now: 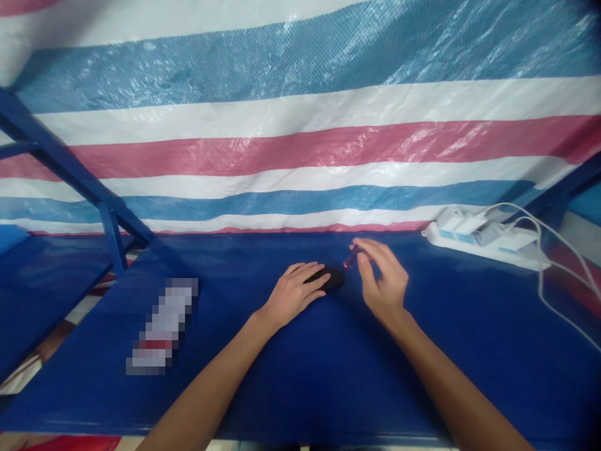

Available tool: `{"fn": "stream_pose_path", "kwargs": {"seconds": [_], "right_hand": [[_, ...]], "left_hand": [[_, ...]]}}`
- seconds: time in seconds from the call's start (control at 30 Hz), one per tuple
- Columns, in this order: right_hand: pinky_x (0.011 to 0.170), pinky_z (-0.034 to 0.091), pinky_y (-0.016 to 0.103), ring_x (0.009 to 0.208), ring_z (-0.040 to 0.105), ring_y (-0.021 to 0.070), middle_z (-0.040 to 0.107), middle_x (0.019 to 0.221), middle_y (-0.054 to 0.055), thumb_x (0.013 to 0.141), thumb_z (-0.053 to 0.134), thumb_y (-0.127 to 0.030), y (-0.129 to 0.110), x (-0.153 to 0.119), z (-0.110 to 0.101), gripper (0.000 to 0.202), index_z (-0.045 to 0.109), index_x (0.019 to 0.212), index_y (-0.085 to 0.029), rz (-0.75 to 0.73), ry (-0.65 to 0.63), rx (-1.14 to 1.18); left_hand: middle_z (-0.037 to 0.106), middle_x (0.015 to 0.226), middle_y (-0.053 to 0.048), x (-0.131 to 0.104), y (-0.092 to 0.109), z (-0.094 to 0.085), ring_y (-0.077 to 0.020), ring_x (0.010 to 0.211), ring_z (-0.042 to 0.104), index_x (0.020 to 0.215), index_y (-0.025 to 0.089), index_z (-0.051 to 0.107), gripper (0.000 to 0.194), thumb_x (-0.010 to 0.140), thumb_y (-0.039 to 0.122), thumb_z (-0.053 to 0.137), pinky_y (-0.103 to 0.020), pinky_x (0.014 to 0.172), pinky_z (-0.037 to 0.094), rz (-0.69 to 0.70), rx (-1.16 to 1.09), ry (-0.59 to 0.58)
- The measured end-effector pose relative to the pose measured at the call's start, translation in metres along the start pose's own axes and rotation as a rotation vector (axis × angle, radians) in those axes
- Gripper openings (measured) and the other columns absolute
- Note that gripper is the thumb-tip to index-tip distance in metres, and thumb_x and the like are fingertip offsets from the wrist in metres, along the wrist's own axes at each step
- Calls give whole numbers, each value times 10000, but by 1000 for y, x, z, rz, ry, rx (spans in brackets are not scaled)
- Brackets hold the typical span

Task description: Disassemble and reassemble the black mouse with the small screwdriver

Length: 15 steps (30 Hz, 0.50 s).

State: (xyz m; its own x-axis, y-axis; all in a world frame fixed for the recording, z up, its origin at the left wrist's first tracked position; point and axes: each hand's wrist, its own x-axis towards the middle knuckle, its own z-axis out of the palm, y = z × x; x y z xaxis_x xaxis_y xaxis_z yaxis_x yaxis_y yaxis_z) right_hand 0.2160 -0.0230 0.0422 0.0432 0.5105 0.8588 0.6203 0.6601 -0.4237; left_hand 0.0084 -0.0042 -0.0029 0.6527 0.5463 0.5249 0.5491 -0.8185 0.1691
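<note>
On the blue tabletop point(300, 376) lies a black rounded object, shaped like a computer mouse point(335, 277). My left hand point(298, 288) rests over its left side, fingers laid across it and gripping it against the table. Just to the right, my right hand point(382, 275) pinches a slim reddish see-through tool point(350, 258), perhaps a small screwdriver, between thumb and fingers. The tool slants down to the left, its lower end close to the mouse's right edge. Whether it touches the mouse I cannot tell.
A white power strip point(488, 244) with plugged-in adapters and trailing white cables point(563, 266) lies at the back right. A blurred-out flat item point(164, 326) is on the left. Blue metal bars point(113, 213) rise at the left edge; a striped tarp point(300, 150) hangs behind.
</note>
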Motion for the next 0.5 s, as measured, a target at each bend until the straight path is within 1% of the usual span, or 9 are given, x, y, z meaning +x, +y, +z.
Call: {"fn": "stream_pose_path", "kwargs": {"seconds": [0.07, 0.13, 0.2, 0.27, 0.33, 0.43, 0.5], "right_hand": [[827, 580, 384, 936, 679, 200, 698, 1057, 81, 874, 558, -76, 2, -2, 2, 350, 628, 1187, -214, 34, 22, 25], [764, 597, 362, 879, 678, 188, 685, 1035, 75, 859, 598, -102, 4, -4, 3, 320, 625, 1158, -215, 72, 61, 46], [720, 603, 346, 881, 668, 190, 670, 1014, 74, 853, 616, -127, 5, -4, 4, 278, 632, 1117, -212, 89, 78, 54], [737, 602, 352, 944, 666, 206, 673, 1032, 81, 872, 586, -136, 5, -4, 3, 261, 635, 1116, -212, 86, 54, 43], [795, 594, 371, 983, 673, 211, 686, 1085, 86, 898, 531, -126, 4, -3, 2, 295, 623, 1164, -215, 91, 24, 33], [867, 571, 389, 982, 687, 205, 704, 1109, 79, 910, 494, -104, 2, -3, 0, 336, 616, 1201, -219, 86, 7, 27], [861, 568, 388, 975, 683, 206, 710, 1076, 78, 905, 500, -101, 1, -2, -1, 327, 633, 1182, -214, 66, 10, 22]], "left_hand": [[586, 1359, -71, 0, 0, 0, -226, 1285, 532, 1274, 235, 594, 333, 969, 352, 531, -439, 1070, 434, 0, 2, -4], [583, 1363, -71, 0, 0, 1, -227, 1285, 532, 1279, 238, 590, 335, 970, 351, 528, -441, 1070, 434, 0, 3, -8], [582, 1364, -70, -1, 0, 1, -227, 1282, 535, 1276, 240, 592, 332, 971, 352, 527, -442, 1070, 434, -1, 3, -8], [579, 1369, -67, -1, 0, 1, -224, 1284, 533, 1270, 240, 596, 326, 971, 352, 527, -438, 1074, 430, -2, 4, -10], [576, 1373, -63, -1, 0, 1, -222, 1289, 529, 1271, 240, 595, 327, 972, 352, 525, -436, 1078, 426, -4, 6, -12], [580, 1368, -63, -1, 1, 1, -222, 1286, 532, 1270, 243, 596, 325, 974, 354, 519, -440, 1075, 429, -6, 3, -9], [583, 1365, -65, -1, 1, 1, -222, 1283, 535, 1266, 243, 599, 325, 973, 360, 520, -441, 1073, 432, -8, 1, -8]]}}
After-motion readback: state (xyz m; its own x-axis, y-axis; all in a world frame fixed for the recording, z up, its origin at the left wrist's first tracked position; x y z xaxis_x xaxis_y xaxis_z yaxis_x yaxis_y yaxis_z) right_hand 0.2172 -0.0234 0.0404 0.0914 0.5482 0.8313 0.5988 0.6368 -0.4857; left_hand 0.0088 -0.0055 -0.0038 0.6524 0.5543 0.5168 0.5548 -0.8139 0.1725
